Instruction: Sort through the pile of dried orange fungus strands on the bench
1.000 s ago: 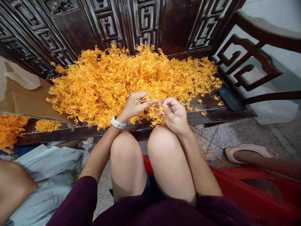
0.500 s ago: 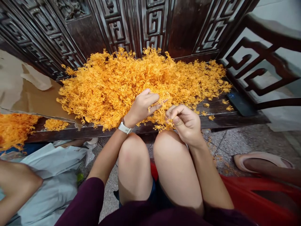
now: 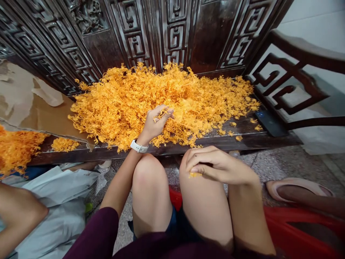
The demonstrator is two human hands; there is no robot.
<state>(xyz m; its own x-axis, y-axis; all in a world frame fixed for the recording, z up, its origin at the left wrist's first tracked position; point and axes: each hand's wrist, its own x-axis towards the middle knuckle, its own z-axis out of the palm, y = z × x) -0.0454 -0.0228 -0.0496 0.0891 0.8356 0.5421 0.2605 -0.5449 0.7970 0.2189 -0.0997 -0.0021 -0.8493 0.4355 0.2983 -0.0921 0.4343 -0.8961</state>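
A large heap of orange plastic-looking pieces (image 3: pixel 129 97) lies on the dark wooden bench (image 3: pixel 250 140). My left hand (image 3: pixel 156 122), with a white watch on its wrist, is over the front of the heap, fingers closed around a few thin orange strands (image 3: pixel 163 114). Above my right knee, my right hand (image 3: pixel 215 165) faces down with its fingers pinched on a small orange piece (image 3: pixel 195 175). The undersides of the right fingers are partly hidden.
Torn cardboard (image 3: pixel 54 115) stands at the left, with more orange pieces (image 3: pixel 21 147) beside it. A dark phone (image 3: pixel 272 122) lies at the bench's right end. Another person's arm (image 3: pixel 21 212) is at the lower left; a sandalled foot (image 3: pixel 299 189) and red stool (image 3: pixel 307 233) are right.
My right hand has moved down and toward me, from beside the heap to above my right knee. My left hand has shifted slightly left and turned, showing the strands in it.
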